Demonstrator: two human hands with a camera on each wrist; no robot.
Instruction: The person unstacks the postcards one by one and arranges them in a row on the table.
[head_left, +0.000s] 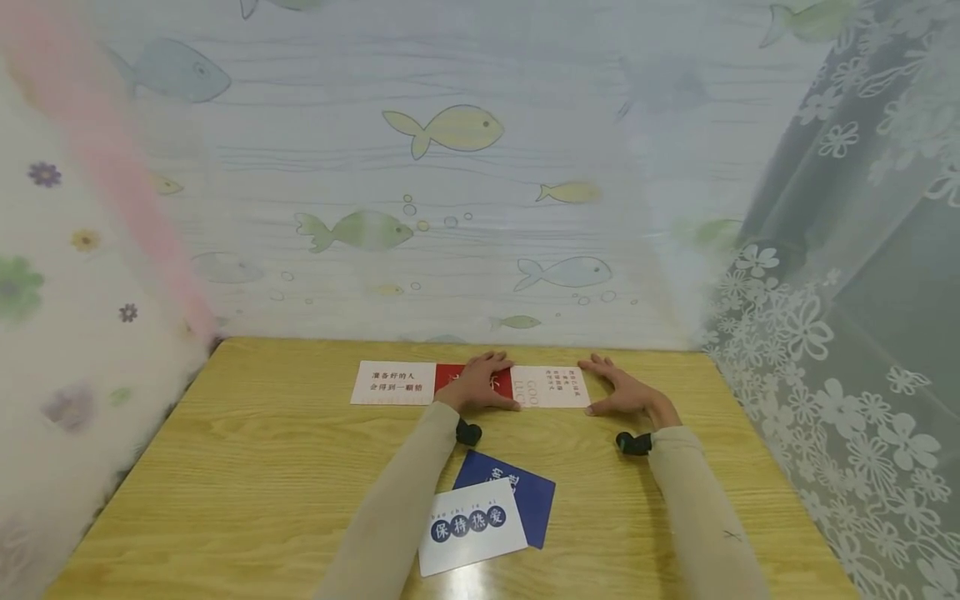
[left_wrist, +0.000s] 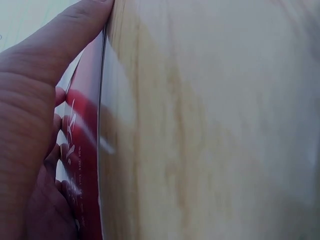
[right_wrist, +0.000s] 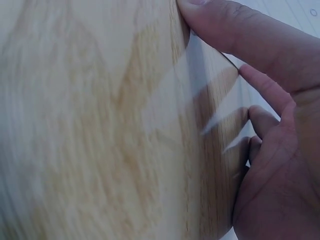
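On the wooden table [head_left: 247, 483], a far-side row of three cards, left white card [head_left: 393, 385], red card [head_left: 448, 372] and right white card [head_left: 553, 386], looks laid out, while an overlapping pair, blue card [head_left: 538, 502] and near white card [head_left: 480, 546], lies nearer, outside it. The left hand [head_left: 477, 383], fingers spread, spans the red card; the right hand [head_left: 628, 395], spread wide, frames the right white card's right end, neither visibly gripping.

Seeing a red card [head_left: 450, 373], navy card [head_left: 536, 507], white card with blue circles [head_left: 472, 542], yellow woodgrain table [head_left: 247, 467], pastel fish-print backdrop [head_left: 450, 187].
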